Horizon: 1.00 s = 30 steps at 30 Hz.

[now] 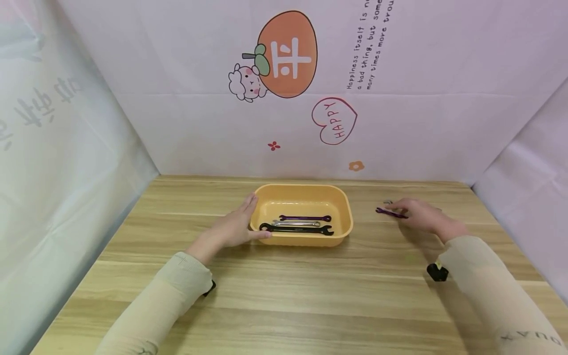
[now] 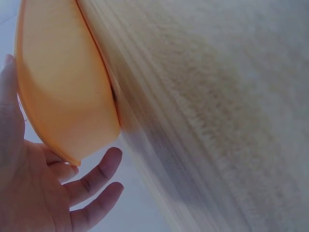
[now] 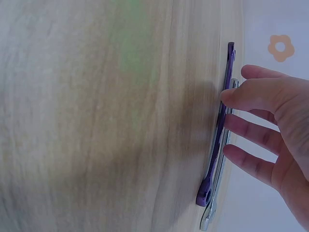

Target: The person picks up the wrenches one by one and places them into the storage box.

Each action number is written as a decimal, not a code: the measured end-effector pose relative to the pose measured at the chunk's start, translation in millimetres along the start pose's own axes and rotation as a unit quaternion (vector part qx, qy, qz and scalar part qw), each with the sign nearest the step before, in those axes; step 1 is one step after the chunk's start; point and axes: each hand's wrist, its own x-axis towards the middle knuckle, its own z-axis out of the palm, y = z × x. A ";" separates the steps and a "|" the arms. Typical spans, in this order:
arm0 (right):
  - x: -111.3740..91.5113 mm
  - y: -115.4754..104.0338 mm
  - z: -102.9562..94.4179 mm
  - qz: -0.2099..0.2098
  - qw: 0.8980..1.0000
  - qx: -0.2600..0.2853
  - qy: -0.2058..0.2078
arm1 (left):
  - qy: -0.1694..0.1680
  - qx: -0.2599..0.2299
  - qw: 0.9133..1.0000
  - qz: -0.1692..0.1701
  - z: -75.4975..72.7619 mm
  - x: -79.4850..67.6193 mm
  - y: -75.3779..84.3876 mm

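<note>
A yellow plastic basin (image 1: 306,240) stands on the table, holding a purple wrench (image 1: 306,218), a silver wrench (image 1: 295,224) and a black wrench (image 1: 297,229). My left hand (image 1: 235,226) grips its left end, thumb along the near rim; the left wrist view shows the basin's outer wall (image 2: 67,92) and two fingers spread below it. To the right, my right hand (image 1: 421,215) pinches another purple wrench (image 1: 390,213) near its middle. Right beside that one lies a second silver wrench (image 3: 210,215), partly hidden behind the purple wrench (image 3: 207,186) and the fingers.
The wood-grain table (image 1: 310,296) ends at a white printed backdrop (image 1: 199,133) behind the basin. White sheets hang at the left (image 1: 66,148) and right. Dark wrist devices, one at the right sleeve (image 1: 438,271), hang below both cuffs.
</note>
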 end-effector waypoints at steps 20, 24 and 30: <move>0.4 3.9 1.6 -0.023 0.999 -0.044 -0.002 | 0.002 0.007 1.000 0.002 0.7 0.4 -1.6; 0.4 5.2 1.4 -0.013 0.999 -0.040 -0.007 | 0.000 0.001 1.000 0.000 1.0 0.8 -2.6; 0.8 8.6 2.1 -0.012 0.999 -0.040 -0.012 | -0.001 0.000 1.000 0.000 1.3 1.9 -3.9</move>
